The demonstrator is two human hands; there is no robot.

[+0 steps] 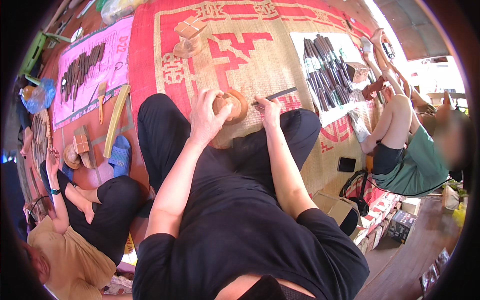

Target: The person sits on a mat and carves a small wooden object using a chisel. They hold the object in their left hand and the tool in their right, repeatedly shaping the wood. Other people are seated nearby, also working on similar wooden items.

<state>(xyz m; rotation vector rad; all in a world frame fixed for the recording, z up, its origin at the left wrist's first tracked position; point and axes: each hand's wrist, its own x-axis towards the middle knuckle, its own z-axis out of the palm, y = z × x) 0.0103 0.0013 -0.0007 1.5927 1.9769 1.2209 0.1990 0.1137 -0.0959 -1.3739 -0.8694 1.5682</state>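
Observation:
My left hand (206,116) is closed around a round, turned-looking wooden piece (239,106) in light brown, which rests on the woven mat between my knees. Its thumb lies over the top of the wood. Just to the right, my right hand (269,111) is closed on a slim dark carving tool (283,93). One end of that tool sticks out up and to the right; the other end, by the fingers, is too small to make out. A small gap separates this hand from the wood.
Many dark slim tools (327,70) lie on a white sheet at right, others (82,70) on a pink sheet at left. A wooden block on a round base (189,37) stands ahead. People sit on both sides. A phone (346,164) lies at right, a brush (101,102) at left.

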